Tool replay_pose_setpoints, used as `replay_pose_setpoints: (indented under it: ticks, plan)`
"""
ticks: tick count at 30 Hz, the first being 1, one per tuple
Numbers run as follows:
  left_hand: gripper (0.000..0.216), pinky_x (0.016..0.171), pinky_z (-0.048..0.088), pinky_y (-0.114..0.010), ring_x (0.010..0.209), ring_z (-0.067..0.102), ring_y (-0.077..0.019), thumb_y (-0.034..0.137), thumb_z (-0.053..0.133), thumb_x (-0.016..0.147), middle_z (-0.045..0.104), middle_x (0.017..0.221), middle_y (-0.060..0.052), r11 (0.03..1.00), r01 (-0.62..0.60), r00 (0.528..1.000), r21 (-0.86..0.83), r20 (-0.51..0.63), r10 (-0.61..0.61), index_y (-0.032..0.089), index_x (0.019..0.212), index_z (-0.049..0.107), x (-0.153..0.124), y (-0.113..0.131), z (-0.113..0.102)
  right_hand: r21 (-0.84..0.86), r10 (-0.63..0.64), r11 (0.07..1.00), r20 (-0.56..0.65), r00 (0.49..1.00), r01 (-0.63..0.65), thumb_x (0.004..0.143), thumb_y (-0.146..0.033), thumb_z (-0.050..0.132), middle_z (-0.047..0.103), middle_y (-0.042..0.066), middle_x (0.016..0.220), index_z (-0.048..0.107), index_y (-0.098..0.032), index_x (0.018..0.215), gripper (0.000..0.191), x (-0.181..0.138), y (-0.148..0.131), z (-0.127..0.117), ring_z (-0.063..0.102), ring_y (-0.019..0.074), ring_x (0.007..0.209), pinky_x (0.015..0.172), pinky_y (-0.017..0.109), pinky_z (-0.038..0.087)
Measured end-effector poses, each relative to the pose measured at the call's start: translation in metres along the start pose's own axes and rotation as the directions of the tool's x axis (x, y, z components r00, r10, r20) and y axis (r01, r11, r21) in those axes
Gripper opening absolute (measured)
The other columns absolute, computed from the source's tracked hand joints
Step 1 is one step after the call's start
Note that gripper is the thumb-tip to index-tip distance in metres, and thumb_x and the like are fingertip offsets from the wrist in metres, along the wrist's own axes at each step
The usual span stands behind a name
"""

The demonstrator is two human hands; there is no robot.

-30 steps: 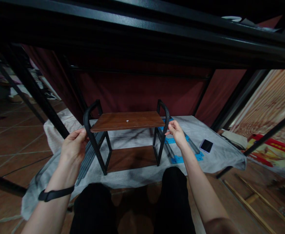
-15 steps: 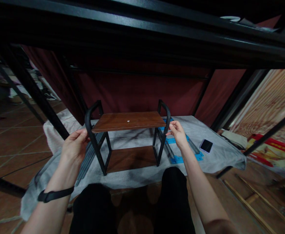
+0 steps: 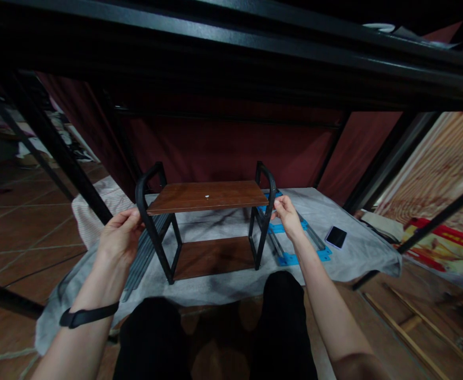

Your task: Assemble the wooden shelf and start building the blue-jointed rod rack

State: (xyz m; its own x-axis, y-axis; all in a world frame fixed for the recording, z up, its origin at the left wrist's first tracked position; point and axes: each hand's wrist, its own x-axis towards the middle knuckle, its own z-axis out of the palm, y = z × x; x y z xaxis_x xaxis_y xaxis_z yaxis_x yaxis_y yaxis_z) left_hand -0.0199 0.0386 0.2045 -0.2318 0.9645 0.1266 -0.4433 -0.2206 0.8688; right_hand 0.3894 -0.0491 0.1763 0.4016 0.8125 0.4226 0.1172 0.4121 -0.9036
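Slightly leftward shifted the top of the two-tier brown wooden rack with black tubular metal sides (image 3: 209,196), standing crosswise on grey cloth (image 3: 353,253). The left hand (image 3: 121,232) and right hand (image 3: 287,214), fingers nearly closed, pinched its opposite sides.

No readable text, labels or numbers; print on red box (image 3: 445,250) too blurred.

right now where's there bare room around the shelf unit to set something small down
Bare cloth shows around the phone, right of the blue-ended frame, and as a narrow strip between the shelf unit and the cloth's near edge. It's crowded at the unit's left, with grey tubes and the left hand, and right, with that frame and the right hand.
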Motion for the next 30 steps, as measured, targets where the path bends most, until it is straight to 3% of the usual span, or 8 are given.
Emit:
replay_pose_setpoints:
  ticks: [11,18,24,30]
  plan:
    - [0.014,0.061,0.05,-0.02,0.061,0.062,-0.0101,0.008,0.077,0.066,0.07,0.068,0.001,1.0,-0.013,1.0,0.009,0.018,0.013,0.012,0.076,0.069,0.002,-0.002,-0.002,0.067,0.015,0.998,0.003,1.0,-0.016,0.069,-0.068,0.075,0.055,-0.003,0.072,0.055,-0.026,0.078,0.048,-0.001,0.0,-0.002,0.054,0.0119,0.063,0.048,0.021,0.048]
    - [0.017,0.058,0.052,-0.023,0.066,0.065,-0.013,0.011,0.079,0.067,0.071,0.075,0.0,0.995,0.059,0.998,-0.083,0.042,-0.056,0.013,0.077,0.066,0.005,0.002,-0.008,0.129,0.087,0.988,0.002,0.996,-0.087,0.071,-0.065,0.077,0.06,-0.001,0.079,0.062,-0.027,0.085,0.043,-0.003,-0.002,-0.007,0.059,0.0137,0.07,0.051,0.022,0.051]
    - [0.009,0.055,0.048,-0.02,0.057,0.061,-0.0103,0.005,0.067,0.079,0.068,0.065,0.001,0.997,0.08,0.997,-0.018,-0.012,-0.081,0.013,0.078,0.063,0.029,0.001,-0.007,0.138,0.123,0.984,-0.066,0.99,-0.113,0.068,-0.064,0.077,0.066,0.0,0.084,0.064,-0.026,0.087,0.044,0.007,0.001,-0.013,0.059,0.0121,0.067,0.055,0.023,0.05]
    - [0.018,0.058,0.049,-0.017,0.066,0.067,-0.0094,-0.004,0.058,0.085,0.072,0.073,-0.003,0.99,0.106,0.994,0.091,-0.022,-0.104,0.008,0.093,0.069,0.063,0.0,0.019,0.111,0.148,0.985,-0.172,0.974,-0.13,0.065,-0.056,0.078,0.07,-0.002,0.088,0.067,-0.025,0.091,0.043,0.036,0.01,-0.005,0.058,0.0107,0.068,0.057,0.022,0.045]
